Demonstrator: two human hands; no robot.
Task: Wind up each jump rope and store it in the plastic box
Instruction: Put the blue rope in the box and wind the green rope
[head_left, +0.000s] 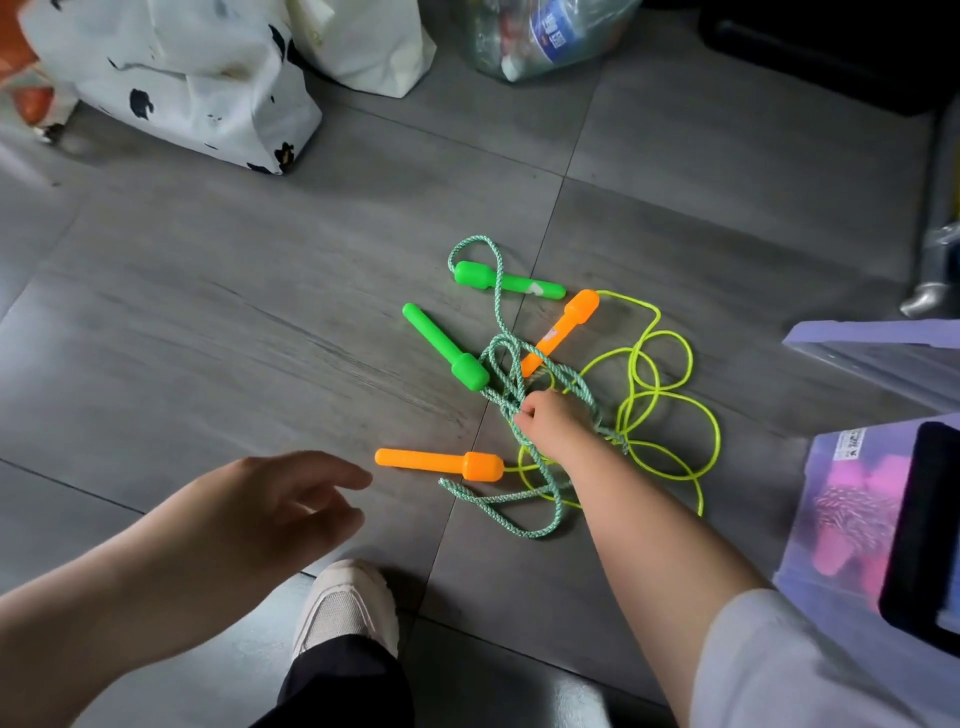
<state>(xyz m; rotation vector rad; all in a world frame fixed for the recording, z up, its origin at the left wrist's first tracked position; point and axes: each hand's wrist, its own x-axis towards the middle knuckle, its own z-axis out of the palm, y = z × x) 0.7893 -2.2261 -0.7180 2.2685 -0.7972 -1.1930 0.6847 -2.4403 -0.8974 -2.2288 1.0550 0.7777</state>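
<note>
Two jump ropes lie tangled on the grey floor. The green rope (501, 358) is braided and ends in two green handles (447, 345), (506, 280). The yellow rope (660, 395) has thin cord and two orange handles (439, 462), (563, 327). My right hand (548, 423) grips a bunch of the green cord in the middle of the tangle. My left hand (270, 512) hovers with relaxed fingers to the left of the nearer orange handle and holds nothing. The clear plastic box (810, 545) stands at the right edge with pink items inside.
A white patterned bag (176, 78), a second white bag (363, 47) and a clear sack of bottles (540, 36) stand along the far side. My foot in a white shoe (345, 608) is planted at the bottom centre. A plastic lid (878, 353) lies at the right.
</note>
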